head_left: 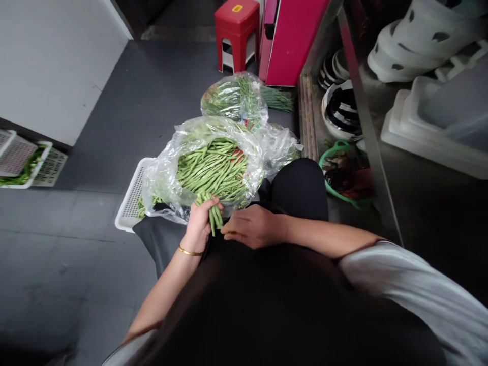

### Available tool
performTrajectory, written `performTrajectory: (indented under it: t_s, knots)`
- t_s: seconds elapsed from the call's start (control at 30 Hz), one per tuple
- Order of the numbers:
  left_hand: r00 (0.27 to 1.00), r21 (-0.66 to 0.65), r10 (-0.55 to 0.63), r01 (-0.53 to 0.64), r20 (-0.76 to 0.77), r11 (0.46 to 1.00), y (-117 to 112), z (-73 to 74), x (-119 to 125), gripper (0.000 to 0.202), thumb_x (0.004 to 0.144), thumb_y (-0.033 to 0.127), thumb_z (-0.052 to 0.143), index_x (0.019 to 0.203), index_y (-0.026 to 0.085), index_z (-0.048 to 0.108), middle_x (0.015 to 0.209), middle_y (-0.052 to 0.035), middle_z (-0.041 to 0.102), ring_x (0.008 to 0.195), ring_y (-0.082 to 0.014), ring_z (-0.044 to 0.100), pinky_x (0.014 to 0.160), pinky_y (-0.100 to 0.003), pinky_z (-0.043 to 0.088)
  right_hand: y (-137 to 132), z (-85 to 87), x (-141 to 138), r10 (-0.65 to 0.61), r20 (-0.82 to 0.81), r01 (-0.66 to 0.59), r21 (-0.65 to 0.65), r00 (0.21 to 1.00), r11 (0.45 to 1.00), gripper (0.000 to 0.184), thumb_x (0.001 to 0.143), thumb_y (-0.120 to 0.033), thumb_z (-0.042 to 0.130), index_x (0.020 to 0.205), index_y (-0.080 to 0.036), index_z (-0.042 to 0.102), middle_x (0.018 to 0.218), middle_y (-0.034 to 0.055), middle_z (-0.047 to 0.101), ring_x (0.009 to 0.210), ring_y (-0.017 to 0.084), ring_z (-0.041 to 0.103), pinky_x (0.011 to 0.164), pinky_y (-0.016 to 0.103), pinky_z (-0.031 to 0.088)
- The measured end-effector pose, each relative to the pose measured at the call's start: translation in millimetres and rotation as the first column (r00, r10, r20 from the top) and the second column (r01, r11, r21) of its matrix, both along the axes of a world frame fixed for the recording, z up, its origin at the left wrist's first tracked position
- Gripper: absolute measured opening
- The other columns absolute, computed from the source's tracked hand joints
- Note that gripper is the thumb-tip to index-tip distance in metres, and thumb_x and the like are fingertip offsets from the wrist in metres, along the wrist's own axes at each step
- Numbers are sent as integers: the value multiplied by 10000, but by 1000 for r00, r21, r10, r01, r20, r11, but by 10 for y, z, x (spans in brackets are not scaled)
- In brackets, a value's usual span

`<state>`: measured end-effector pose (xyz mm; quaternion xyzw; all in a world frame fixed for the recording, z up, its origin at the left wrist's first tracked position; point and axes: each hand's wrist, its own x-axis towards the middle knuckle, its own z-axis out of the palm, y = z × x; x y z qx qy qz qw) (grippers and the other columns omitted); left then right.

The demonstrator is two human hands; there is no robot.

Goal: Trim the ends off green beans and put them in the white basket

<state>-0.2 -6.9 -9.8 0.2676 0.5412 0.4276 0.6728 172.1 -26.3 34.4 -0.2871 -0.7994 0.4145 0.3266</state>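
Observation:
My left hand [198, 222], with a gold bangle at the wrist, is closed round a small bunch of green beans [215, 218]. The lower ends of the bunch poke out toward my right hand [256, 226]. That hand's fingers are pinched together just right of the bean ends; whether anything is between them I cannot make out. Directly beyond both hands, an open clear plastic bag [162, 175] holds a large heap of green beans [213, 165]. Something red shows among the beans at the heap's right side.
A white perforated basket [127, 203] sits partly under the bag, with bean pieces inside. Behind are another bag of greens [232, 99] and a red stool [237, 30]. A metal shelf with bowls [341, 109] and a green basket [337, 190] stands right. More white baskets [49, 165] lie left.

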Motion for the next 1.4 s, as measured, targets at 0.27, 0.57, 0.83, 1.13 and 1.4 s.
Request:
performTrajectory:
  t_s: [0.27, 0.57, 0.83, 1.13, 1.4]
  knots:
    - [933, -40, -296, 310, 205, 950, -88, 85, -40, 307, 601, 188, 760, 842, 150, 573, 676, -4, 622, 531, -129, 599, 525, -246, 508, 107, -309, 99, -138, 331, 145, 6, 933, 989, 341, 935, -346, 374, 967, -135, 639, 852, 89, 661, 704, 136, 595, 605, 237, 426]
    - [851, 198, -454, 509, -263, 838, -191, 290, 81, 271, 621, 168, 729, 830, 178, 556, 712, 16, 581, 564, -105, 556, 508, -205, 470, 150, -172, 202, 163, 416, -149, -66, 895, 987, 280, 894, -255, 439, 686, -136, 583, 649, 33, 595, 605, 119, 526, 559, 222, 355]
    - [950, 49, -297, 302, -102, 952, -202, 117, 39, 383, 568, 125, 756, 913, 150, 591, 666, 24, 589, 552, -105, 560, 532, -213, 457, 543, -439, 156, -91, 493, 239, -247, 866, 939, 240, 810, -335, 534, 706, -138, 623, 638, 25, 602, 632, 132, 558, 597, 223, 386]
    - [980, -30, -95, 102, 177, 994, -82, 135, -262, 289, 594, 114, 721, 797, 181, 528, 711, -14, 657, 630, -185, 652, 595, -310, 535, 956, -967, -552, -157, 349, 382, -806, 924, 452, 361, 853, -468, 492, 678, -155, 529, 501, 7, 515, 456, 124, 496, 490, 270, 464]
    - [999, 30, -7, 6, 35, 1000, 48, 63, -310, 269, 625, 205, 755, 815, 152, 572, 528, 24, 570, 447, -118, 552, 487, -252, 491, 789, -936, -510, -179, 302, 350, -763, 936, 543, 269, 874, -352, 474, 671, -180, 437, 474, -40, 454, 442, 100, 484, 477, 225, 446]
